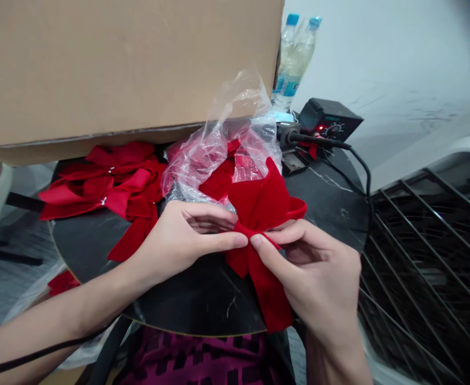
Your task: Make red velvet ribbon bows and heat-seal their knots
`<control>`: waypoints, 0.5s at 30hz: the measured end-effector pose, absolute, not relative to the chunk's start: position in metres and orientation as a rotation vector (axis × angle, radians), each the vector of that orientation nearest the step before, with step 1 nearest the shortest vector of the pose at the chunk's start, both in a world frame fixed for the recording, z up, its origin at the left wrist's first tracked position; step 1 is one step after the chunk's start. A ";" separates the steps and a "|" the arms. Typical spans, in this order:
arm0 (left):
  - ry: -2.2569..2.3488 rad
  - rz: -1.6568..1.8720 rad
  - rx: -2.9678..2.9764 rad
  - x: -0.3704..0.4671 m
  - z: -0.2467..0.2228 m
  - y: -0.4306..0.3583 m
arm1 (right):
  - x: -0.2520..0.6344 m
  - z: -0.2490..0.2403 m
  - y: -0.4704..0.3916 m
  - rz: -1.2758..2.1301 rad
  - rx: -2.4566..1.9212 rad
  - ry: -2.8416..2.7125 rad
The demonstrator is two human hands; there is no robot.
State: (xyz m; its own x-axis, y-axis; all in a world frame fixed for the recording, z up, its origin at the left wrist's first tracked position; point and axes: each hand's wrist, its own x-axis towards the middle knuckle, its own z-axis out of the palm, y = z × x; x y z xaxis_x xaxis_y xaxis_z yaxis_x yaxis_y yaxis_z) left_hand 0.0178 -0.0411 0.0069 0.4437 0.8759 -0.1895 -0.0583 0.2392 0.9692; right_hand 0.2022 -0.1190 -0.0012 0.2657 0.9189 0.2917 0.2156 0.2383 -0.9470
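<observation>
A red velvet bow (pixel 261 200) is held above the front of the round table, its tails hanging toward me. My left hand (pixel 192 232) pinches the band at the bow's middle from the left, thumb on the near side. From the right, my right hand (pixel 307 262) pinches the same band, and the two thumb tips almost meet there. Fingers behind the ribbon are partly hidden. Right behind the bow lies a clear plastic bag (pixel 214 144) with red ribbon pieces in it. More red bows (pixel 116 184) are piled to the left of my left hand.
A large cardboard box (pixel 130 64) stands along the back of the black marbled table (pixel 202 299). Bottles (pixel 294 64) and a black control box with a red light (pixel 331 120) are at the back right, with a black cable (pixel 359 155). A dark metal rack (pixel 431 240) stands right.
</observation>
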 end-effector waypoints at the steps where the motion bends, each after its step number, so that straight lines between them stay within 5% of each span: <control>1: 0.895 0.786 1.161 0.018 0.007 -0.041 | 0.202 -0.001 -0.119 0.702 -1.259 -1.242; 7: 0.800 0.752 1.223 0.014 0.006 -0.040 | 0.199 -0.001 -0.124 0.691 -1.276 -1.296; 15: 0.750 0.909 1.358 0.019 0.004 -0.041 | 0.191 -0.003 -0.127 0.226 -1.285 -1.373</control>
